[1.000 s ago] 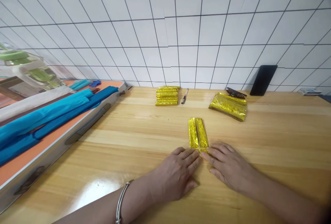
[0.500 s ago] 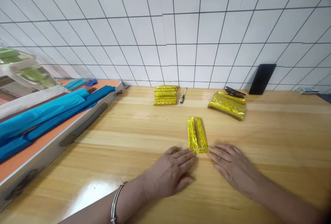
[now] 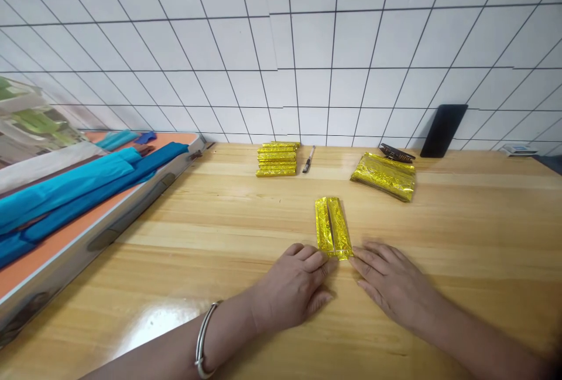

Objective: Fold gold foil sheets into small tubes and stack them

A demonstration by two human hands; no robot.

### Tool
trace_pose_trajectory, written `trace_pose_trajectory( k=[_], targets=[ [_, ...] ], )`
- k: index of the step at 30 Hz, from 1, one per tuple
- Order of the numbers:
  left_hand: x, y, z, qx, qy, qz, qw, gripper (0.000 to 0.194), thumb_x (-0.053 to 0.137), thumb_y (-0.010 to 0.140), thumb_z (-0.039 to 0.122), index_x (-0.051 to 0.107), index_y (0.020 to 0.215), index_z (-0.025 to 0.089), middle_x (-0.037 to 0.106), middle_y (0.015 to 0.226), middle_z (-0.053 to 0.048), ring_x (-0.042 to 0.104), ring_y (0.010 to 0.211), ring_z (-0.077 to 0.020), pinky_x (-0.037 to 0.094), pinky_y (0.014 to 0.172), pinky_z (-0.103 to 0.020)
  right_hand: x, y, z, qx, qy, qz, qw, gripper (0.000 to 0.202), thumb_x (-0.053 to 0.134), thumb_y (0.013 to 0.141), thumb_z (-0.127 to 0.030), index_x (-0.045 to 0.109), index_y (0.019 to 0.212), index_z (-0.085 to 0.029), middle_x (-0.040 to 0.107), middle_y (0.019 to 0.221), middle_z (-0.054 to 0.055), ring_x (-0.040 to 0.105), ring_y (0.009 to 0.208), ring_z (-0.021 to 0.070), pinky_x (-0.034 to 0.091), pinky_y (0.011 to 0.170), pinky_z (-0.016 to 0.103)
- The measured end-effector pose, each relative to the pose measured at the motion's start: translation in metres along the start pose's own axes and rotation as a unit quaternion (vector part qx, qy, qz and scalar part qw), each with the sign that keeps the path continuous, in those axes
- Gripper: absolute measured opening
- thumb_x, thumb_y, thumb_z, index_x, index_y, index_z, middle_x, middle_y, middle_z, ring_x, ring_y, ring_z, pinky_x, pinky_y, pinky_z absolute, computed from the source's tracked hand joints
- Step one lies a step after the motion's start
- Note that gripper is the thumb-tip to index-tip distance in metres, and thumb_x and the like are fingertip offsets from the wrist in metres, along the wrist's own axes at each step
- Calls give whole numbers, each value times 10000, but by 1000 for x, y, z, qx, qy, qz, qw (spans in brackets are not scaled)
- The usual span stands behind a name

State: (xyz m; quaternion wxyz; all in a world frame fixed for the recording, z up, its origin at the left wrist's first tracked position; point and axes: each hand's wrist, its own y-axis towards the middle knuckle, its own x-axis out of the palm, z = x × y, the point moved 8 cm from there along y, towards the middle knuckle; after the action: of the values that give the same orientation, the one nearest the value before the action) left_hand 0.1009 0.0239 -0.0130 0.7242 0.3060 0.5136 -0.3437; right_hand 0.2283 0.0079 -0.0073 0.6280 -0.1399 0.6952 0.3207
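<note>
A folded piece of shiny gold foil lies flat on the wooden table, with a dark slit running down its middle and a crease line near its lower edge. My left hand touches its lower left corner, fingers curled and the thumb apart below. Palm down on the table, my right hand has its fingers stretched out, their tips at the lower right corner of the foil. A silver bracelet circles my left wrist.
Against the tiled wall are a stack of folded gold strips, a pen, more gold foil sheets, a dark clip and a black phone-like slab. Blue cloths lie on an orange surface at left.
My left hand's fingers have curled more at the foil's lower left corner. My right hand stays almost in place. The whole view has shifted slightly.
</note>
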Motion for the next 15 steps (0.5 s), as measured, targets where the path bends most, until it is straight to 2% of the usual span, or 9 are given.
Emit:
trace_pose_trajectory(
  k=[3,8,15],
  targets=[
    [-2,3,2,2,9,-10,1000,495,471,860,430,420,1298,205,563,1032,-76,489,945,-234,353,872,-391,2,1,0,-1,-6,-7,1000,317,494,873,-255,569,1177,-207,605,1170,57,460,1104,253,397,908,419],
    [-2,3,2,-9,13,-14,1000,456,451,874,425,436,1278,213,558,1015,-64,485,936,-229,357,860,-389,10,6,-3,3,-2,-65,998,407,552,839,-306,516,1243,-285,605,1109,65,454,1075,283,402,875,456],
    [-6,0,4,-10,31,-4,999,442,480,865,402,451,1258,200,565,1011,-70,490,960,-231,347,876,-396,6,7,-2,19,17,-66,998,378,544,845,-292,549,1221,-247,594,1091,90,458,1057,275,403,885,461]
  ],
)
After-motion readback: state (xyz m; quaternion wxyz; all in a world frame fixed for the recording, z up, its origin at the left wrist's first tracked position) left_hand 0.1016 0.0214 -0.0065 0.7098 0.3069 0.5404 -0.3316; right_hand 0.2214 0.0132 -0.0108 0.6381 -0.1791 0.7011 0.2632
